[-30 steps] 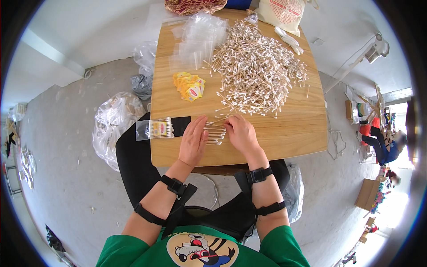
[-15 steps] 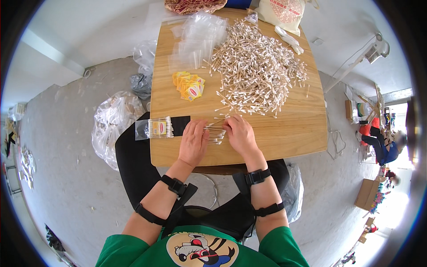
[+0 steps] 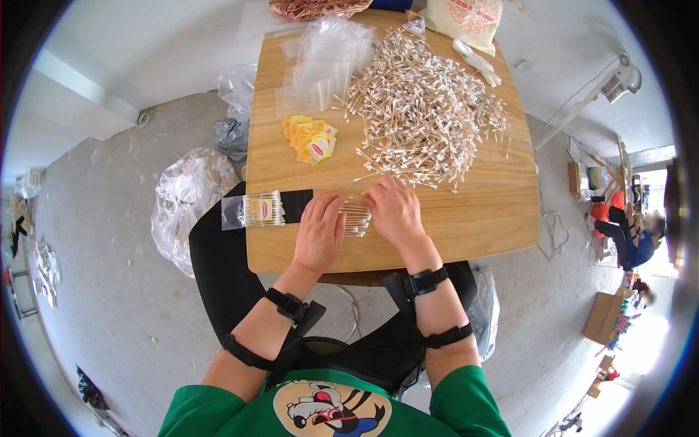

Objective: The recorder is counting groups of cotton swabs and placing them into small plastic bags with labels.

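Between my hands a row of cotton swabs [image 3: 355, 218] lies side by side on the wooden table, tips pointing left and right. My left hand [image 3: 319, 227] rests over the row's left ends, its fingers stretched out flat and close together. Over the right ends, my right hand [image 3: 394, 211] has its fingers bent and drawn together; what they pinch is hidden. Just beyond it spreads a large heap of loose cotton swabs [image 3: 426, 109]. Left of my left hand lies a clear bag of cotton swabs [image 3: 263, 209] with a yellow card, partly over a black strip [image 3: 297, 205].
Yellow cards [image 3: 311, 138] lie in a small pile, with clear plastic bags [image 3: 320, 69] behind them. White gloves [image 3: 477, 62] and a cloth bag [image 3: 466, 22] are at the back right. A filled plastic sack [image 3: 193, 207] stands on the floor to the left.
My right hand has shifted slightly away from me, toward the heap. The swab that slanted between my hands at the row's far side now lies lower or is hidden. My left hand barely moved.
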Demonstrator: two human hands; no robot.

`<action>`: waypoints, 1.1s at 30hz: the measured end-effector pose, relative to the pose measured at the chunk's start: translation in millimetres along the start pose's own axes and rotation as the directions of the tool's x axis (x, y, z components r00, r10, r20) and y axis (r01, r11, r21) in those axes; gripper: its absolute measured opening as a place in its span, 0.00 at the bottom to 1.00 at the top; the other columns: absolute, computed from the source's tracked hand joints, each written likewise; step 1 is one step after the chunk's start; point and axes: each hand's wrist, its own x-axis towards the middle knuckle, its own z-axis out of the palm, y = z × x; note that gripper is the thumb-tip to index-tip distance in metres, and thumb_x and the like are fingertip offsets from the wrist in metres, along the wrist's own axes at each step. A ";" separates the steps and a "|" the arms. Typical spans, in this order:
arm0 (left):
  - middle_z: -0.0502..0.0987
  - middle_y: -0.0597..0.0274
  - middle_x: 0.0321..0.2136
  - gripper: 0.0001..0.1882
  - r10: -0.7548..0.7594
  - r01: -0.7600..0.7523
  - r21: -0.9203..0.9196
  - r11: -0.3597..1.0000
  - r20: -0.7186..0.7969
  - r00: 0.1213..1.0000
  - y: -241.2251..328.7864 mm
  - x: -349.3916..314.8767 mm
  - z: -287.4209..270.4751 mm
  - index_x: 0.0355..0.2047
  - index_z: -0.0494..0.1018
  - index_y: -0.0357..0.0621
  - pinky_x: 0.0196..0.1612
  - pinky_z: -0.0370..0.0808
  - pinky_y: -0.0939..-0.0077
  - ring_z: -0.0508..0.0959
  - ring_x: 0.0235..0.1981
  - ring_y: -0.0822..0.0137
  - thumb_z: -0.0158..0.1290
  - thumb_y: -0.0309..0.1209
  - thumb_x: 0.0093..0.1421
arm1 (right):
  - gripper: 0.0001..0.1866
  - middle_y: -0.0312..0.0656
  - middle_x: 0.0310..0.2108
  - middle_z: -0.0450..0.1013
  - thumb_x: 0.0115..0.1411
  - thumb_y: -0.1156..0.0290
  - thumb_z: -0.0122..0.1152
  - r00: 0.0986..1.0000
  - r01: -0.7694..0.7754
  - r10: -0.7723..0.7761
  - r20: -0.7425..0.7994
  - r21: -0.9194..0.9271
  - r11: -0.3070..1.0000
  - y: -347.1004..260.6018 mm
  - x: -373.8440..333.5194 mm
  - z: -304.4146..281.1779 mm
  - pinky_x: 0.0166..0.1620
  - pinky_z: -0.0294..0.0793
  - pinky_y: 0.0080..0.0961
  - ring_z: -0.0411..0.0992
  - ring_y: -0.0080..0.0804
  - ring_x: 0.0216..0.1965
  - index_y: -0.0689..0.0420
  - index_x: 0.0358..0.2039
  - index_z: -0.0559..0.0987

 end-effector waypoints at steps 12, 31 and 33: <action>0.74 0.49 0.50 0.13 0.016 -0.016 -0.022 1.000 -0.008 1.000 3.9 2.2 -1.1 0.45 0.74 0.37 0.60 0.68 0.56 0.72 0.55 0.48 0.55 0.24 0.60 | 0.02 0.38 0.33 0.73 0.59 0.70 0.63 0.983 -0.185 0.185 0.008 -0.020 0.982 20.5 1.8 -8.6 0.41 0.76 0.38 0.74 0.41 0.39 0.54 0.31 0.80; 0.55 0.55 0.70 0.35 -0.366 0.259 -0.845 0.467 0.082 0.927 -0.9 -9.0 7.6 0.69 0.53 0.36 0.73 0.46 0.64 0.52 0.72 0.61 0.31 0.52 0.75 | 0.31 0.51 0.62 0.65 0.76 0.51 0.34 0.919 -0.218 0.395 0.002 0.836 0.503 -52.8 -38.8 43.0 0.69 0.56 0.36 0.62 0.40 0.65 0.66 0.64 0.64; 0.56 0.55 0.70 0.35 -0.360 0.252 -0.846 0.470 0.077 0.930 0.2 -10.5 7.6 0.69 0.54 0.36 0.73 0.47 0.63 0.53 0.72 0.60 0.32 0.53 0.75 | 0.30 0.51 0.61 0.66 0.76 0.51 0.34 0.917 -0.221 0.399 -0.005 0.826 0.518 -54.5 -40.1 44.1 0.69 0.56 0.35 0.62 0.39 0.65 0.66 0.63 0.64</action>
